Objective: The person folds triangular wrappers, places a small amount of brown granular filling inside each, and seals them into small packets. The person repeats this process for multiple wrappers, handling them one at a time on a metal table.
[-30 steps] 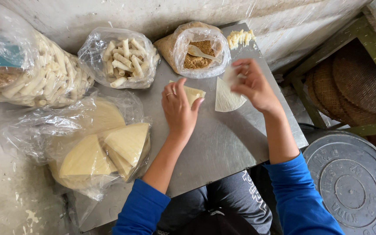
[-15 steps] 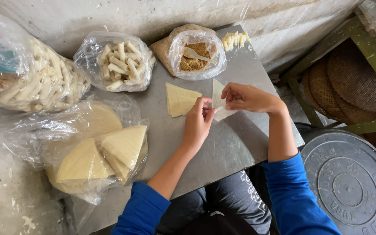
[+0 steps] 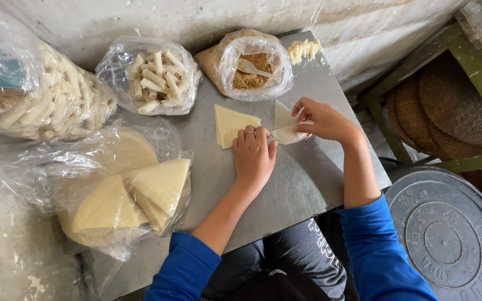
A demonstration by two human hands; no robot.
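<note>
Head view: left hand lies flat, fingers together, pinning the pastry sheet on the metal table — right hand pinches its far edge, probably mid-fold. Spare wrapper stack sits just beside, filling bag behind. Bare steel toward the near edge — room to move.
</note>
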